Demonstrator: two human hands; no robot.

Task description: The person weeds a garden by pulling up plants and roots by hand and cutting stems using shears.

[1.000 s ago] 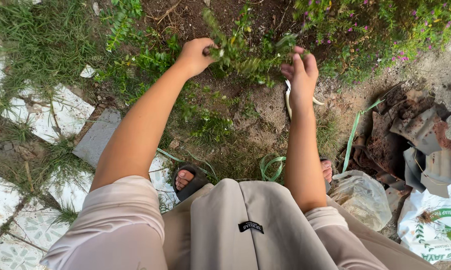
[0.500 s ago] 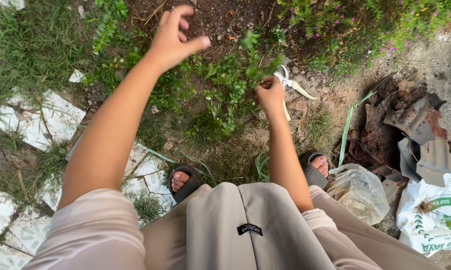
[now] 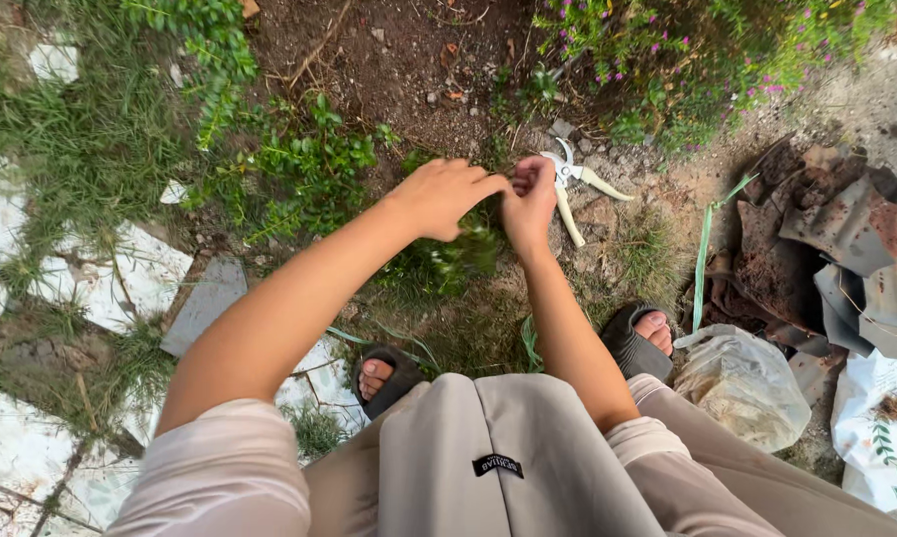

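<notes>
A leafy green sprig (image 3: 448, 261) is hanging blurred below the two hands, over the patch of bare soil (image 3: 409, 50) and low weeds in the middle of the ground. The right hand (image 3: 530, 199) is closing into a loose fist around the sprig's upper end, thumb and fingers pinched together at the top. The left hand (image 3: 447, 194) is lying just beside it, fingers half curled and pointing toward the right hand, fingertips touching or nearly touching it; whether it is actually gripping any stem cannot be told from this view.

Just beyond the right hand, a pair of pruning shears (image 3: 576, 184) with pale handles is lying on the soil, blades toward the hands, handles spread apart. Pink-flowered plants (image 3: 707, 50) are filling the far right part of the ground, and a leafy green shrub (image 3: 299, 169) is growing to the left of the hands. Near the left edge, white patterned paving tiles (image 3: 130, 268) are showing through the grass (image 3: 81, 119). At the right edge, broken roofing pieces (image 3: 846, 239) are piling up, with a clear plastic bag (image 3: 742, 383) and a white printed sack (image 3: 881, 438) near them. The person's feet in dark sandals (image 3: 632, 343) are resting on the ground below the hands.
</notes>
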